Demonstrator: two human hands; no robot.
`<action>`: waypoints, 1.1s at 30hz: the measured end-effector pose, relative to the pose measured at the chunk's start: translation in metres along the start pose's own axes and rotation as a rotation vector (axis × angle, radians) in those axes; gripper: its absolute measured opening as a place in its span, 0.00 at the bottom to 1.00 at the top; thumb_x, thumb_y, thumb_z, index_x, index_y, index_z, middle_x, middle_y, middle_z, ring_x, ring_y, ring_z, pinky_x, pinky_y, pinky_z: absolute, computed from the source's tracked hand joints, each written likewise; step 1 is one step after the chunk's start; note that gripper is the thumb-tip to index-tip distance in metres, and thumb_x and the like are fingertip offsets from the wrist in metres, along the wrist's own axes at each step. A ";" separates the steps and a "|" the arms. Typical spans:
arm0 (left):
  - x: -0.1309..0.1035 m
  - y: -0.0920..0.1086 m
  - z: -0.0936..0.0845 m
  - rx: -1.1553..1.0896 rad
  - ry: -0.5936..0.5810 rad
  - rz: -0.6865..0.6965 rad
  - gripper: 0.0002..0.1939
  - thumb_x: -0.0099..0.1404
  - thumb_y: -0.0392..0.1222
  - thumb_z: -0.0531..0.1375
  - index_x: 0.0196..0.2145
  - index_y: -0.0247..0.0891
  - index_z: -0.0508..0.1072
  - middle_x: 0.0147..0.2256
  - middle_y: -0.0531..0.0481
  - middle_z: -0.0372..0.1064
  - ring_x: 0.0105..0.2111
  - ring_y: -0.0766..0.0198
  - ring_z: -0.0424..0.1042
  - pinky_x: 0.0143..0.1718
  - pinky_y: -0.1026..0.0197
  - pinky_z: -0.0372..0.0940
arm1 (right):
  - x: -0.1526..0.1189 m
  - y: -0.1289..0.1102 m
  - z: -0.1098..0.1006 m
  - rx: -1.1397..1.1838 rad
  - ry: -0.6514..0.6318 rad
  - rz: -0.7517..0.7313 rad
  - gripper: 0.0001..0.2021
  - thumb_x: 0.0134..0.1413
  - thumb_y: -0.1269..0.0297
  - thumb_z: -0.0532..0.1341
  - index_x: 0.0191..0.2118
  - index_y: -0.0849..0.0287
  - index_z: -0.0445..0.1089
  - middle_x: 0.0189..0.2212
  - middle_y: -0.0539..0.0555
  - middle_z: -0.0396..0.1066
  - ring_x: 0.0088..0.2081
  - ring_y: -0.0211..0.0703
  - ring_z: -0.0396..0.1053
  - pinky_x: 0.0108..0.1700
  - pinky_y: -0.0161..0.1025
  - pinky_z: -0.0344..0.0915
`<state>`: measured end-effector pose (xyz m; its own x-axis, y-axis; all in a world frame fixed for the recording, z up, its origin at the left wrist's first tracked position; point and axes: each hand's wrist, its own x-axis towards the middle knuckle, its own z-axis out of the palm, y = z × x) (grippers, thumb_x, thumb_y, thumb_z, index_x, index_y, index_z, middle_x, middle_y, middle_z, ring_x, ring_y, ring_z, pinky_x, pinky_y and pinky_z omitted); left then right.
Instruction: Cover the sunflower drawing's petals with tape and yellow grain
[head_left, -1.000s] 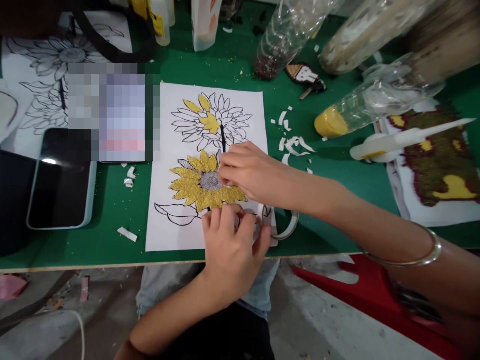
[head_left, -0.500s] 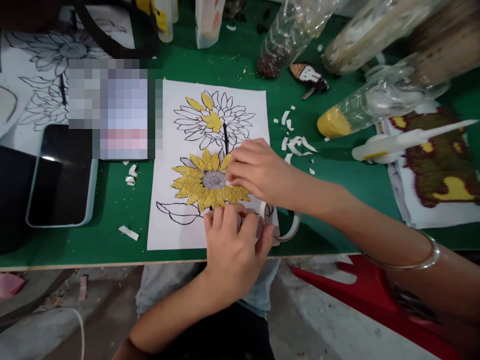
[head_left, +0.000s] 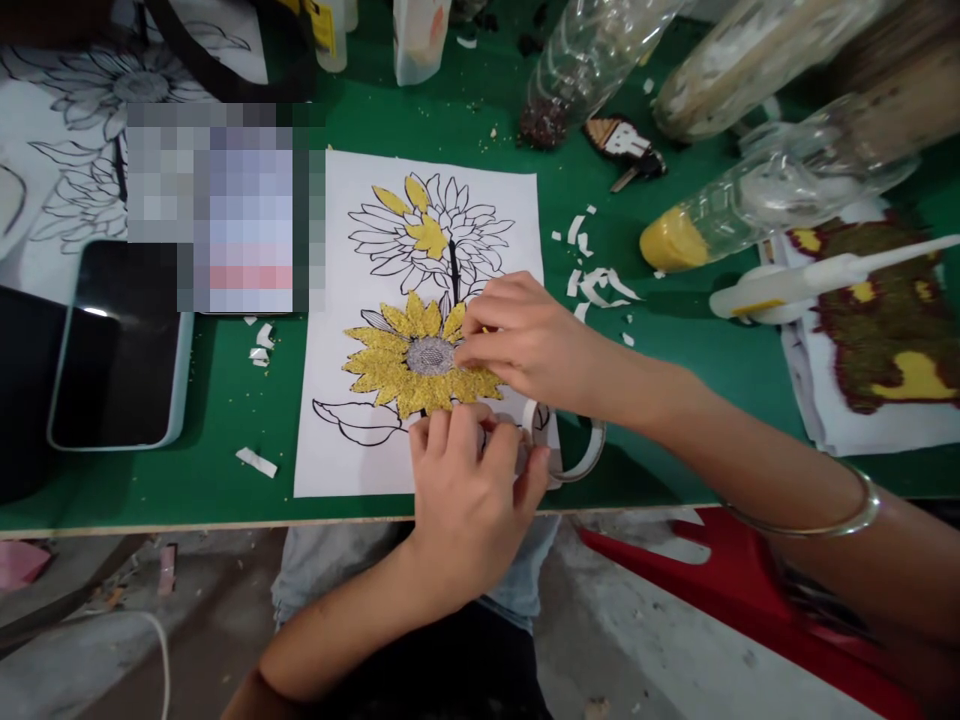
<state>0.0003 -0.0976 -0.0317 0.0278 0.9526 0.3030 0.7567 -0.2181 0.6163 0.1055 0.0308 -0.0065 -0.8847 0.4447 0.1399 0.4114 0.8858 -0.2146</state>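
A white sheet (head_left: 352, 470) with printed flowers lies before me. The lower sunflower (head_left: 382, 370) has petals covered in yellow grains around a grey centre; the upper flower (head_left: 480, 220) is mostly bare outline with a few yellow petals. My right hand (head_left: 525, 335) pinches its fingertips at the right edge of the grey centre; what they hold, if anything, is too small to make out. My left hand (head_left: 472, 490) rests on the sheet below, fingers bent. A roll of white tape (head_left: 585, 465) sits tilted against its thumb and index finger, partly hidden.
White paper scraps (head_left: 600, 285) lie right of the sheet, near keys (head_left: 626, 150). Bottles with yellow grains (head_left: 675, 240) and dark grains (head_left: 544, 120) lie beyond. A white glue bottle (head_left: 772, 290) rests by a brown-and-yellow picture (head_left: 862, 350). A phone (head_left: 120, 350) lies left.
My right fingertips have shifted very slightly at the flower's centre. My left hand and the tape roll stay nearly in place; the view has moved a little.
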 end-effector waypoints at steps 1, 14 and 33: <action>0.000 0.000 0.000 0.001 -0.001 0.001 0.09 0.63 0.44 0.55 0.28 0.38 0.69 0.32 0.48 0.63 0.32 0.61 0.59 0.34 0.57 0.53 | 0.001 0.000 0.000 0.012 -0.015 0.008 0.14 0.57 0.76 0.51 0.27 0.61 0.70 0.25 0.52 0.62 0.32 0.39 0.55 0.39 0.41 0.52; 0.000 0.000 -0.001 0.015 -0.007 -0.002 0.09 0.63 0.44 0.55 0.28 0.38 0.69 0.32 0.48 0.63 0.32 0.60 0.59 0.35 0.56 0.53 | 0.005 -0.002 -0.001 0.064 -0.150 0.091 0.12 0.58 0.75 0.49 0.29 0.61 0.67 0.30 0.56 0.62 0.35 0.42 0.54 0.39 0.42 0.51; 0.000 0.000 0.000 0.019 0.004 -0.004 0.08 0.63 0.44 0.56 0.29 0.38 0.70 0.32 0.47 0.64 0.32 0.60 0.59 0.34 0.56 0.53 | -0.006 0.007 -0.004 0.049 -0.008 -0.018 0.13 0.60 0.72 0.49 0.33 0.59 0.71 0.28 0.54 0.65 0.34 0.41 0.57 0.38 0.42 0.56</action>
<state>0.0003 -0.0973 -0.0318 0.0221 0.9526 0.3035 0.7692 -0.2101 0.6035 0.1143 0.0345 -0.0050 -0.8936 0.4277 0.1361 0.3846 0.8859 -0.2592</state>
